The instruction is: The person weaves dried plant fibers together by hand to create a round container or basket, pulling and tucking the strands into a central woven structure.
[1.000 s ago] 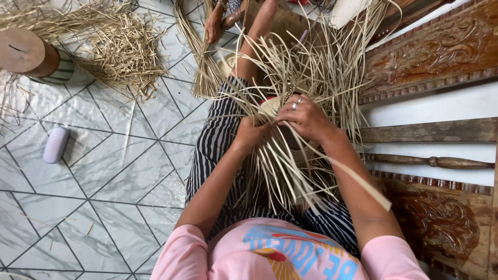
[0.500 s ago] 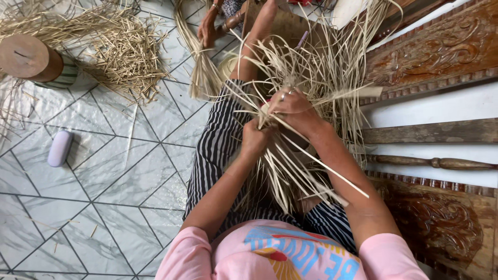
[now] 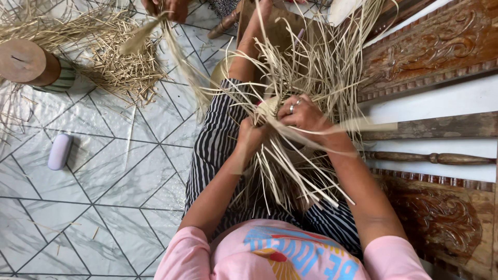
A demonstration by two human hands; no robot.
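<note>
I sit on the floor in striped trousers with a half-woven straw piece (image 3: 277, 106) on my lap, its pale loose strips (image 3: 311, 67) fanning out in all directions. My left hand (image 3: 250, 136) pinches a bunch of strips at the piece's near edge. My right hand (image 3: 303, 115), with a ring on one finger, grips the woven part and a flat strip that runs off to the right. More strips (image 3: 290, 176) hang down over my legs.
Another person's hands (image 3: 168, 8) at the top hold a bundle of straw (image 3: 179, 62). A straw pile (image 3: 111, 57) lies on the tiled floor by a round wooden block (image 3: 26, 62). A small lilac case (image 3: 59, 151) lies left. Carved wooden panels (image 3: 441, 46) stand right.
My hands have shifted slightly on the woven piece and pulled a flat strip out to the right. The other person's straw bundle has swung leftward.
</note>
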